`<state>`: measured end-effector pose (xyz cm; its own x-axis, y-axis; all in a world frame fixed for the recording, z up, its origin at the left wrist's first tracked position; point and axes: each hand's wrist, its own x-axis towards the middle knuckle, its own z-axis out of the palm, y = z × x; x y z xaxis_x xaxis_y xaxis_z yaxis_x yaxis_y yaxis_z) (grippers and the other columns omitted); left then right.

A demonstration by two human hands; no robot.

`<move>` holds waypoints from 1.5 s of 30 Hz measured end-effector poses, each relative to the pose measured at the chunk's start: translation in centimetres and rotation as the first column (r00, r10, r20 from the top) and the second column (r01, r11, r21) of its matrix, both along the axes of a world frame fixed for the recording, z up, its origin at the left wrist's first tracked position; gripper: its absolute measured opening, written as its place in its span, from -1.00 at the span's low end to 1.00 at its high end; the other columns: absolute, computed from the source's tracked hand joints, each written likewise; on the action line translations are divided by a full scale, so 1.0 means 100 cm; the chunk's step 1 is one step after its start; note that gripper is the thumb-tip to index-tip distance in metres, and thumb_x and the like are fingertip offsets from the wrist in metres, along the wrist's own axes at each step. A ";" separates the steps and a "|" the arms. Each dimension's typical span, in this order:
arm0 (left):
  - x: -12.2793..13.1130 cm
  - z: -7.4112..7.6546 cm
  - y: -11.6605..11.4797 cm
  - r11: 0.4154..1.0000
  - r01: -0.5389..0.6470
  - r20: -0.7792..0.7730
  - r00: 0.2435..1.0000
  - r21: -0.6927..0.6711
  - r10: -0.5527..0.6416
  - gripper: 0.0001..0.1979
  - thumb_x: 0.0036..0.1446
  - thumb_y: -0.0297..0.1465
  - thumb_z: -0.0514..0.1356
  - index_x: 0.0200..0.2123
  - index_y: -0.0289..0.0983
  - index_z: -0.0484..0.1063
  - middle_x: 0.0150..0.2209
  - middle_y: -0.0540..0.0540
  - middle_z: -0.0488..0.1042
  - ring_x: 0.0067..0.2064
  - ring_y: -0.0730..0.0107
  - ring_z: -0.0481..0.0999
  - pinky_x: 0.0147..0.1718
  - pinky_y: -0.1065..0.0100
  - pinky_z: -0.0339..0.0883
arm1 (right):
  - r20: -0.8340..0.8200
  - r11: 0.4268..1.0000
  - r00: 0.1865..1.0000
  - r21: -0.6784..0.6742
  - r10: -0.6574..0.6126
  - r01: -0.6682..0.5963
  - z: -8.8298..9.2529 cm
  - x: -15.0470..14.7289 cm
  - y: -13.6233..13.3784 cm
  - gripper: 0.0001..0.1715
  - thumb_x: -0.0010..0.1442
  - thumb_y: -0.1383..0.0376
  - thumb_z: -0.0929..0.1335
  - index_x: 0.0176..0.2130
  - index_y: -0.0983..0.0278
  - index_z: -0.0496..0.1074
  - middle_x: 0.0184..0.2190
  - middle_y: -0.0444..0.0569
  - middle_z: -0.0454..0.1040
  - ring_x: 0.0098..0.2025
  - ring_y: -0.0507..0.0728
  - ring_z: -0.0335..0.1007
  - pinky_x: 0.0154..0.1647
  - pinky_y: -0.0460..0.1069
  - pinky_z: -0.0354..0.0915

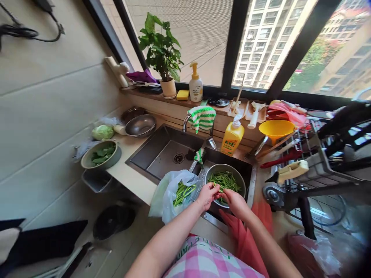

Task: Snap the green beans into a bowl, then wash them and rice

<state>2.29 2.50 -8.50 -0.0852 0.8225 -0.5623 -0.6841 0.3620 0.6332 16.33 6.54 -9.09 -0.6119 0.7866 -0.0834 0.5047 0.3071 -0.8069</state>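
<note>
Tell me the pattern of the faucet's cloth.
The cloth is green-and-white striped, as the head view shows.

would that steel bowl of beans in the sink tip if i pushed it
Probably light for its size, since the steel bowl looks thin-walled. Its rounded sides may let it rock if pushed, and the loose green beans inside could slide out.

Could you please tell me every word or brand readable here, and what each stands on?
"AXE" on the yellow dish soap bottle.
Lettering on the pink checked clothing is too blurred to read.
The label on the pump bottle is too small to read.
</note>
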 end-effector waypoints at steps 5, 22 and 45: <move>0.015 0.003 0.002 0.991 -0.017 -0.157 0.987 0.136 0.039 -0.70 -0.29 -0.27 0.37 -0.52 -0.36 0.43 -0.58 -0.01 0.41 -0.56 0.55 0.37 -0.51 0.48 0.24 | -0.234 0.889 0.907 -0.388 -0.350 0.243 -0.015 -0.008 0.000 -0.58 0.13 -0.03 0.15 -0.52 0.21 0.23 -0.66 -0.17 0.24 -0.61 0.02 0.15 -0.57 -0.07 0.13; -0.054 0.064 -0.052 0.915 0.351 -0.952 -0.292 -0.201 -0.097 -0.68 0.02 -0.36 0.16 -0.09 -0.19 0.42 -0.21 -0.21 0.39 -0.11 0.03 0.35 -0.13 0.09 0.22 | 0.145 0.926 0.938 0.264 -0.316 0.271 -0.036 -0.010 0.022 -0.59 0.15 0.23 0.16 -0.19 0.31 0.48 -0.18 0.11 0.48 -0.13 0.21 0.38 -0.09 0.08 0.24; -0.182 0.131 -0.153 0.979 0.205 -0.998 0.061 0.021 0.008 -0.61 -0.09 -0.62 -0.01 -0.25 -0.22 0.48 -0.10 -0.08 0.46 -0.04 0.33 0.41 -0.01 0.26 0.25 | -0.315 0.852 0.860 -0.218 0.401 -0.477 0.020 -0.225 -0.071 -0.85 -0.01 0.40 0.35 -0.36 0.22 0.47 -0.47 -0.22 0.46 -0.35 0.04 0.31 -0.27 -0.09 0.20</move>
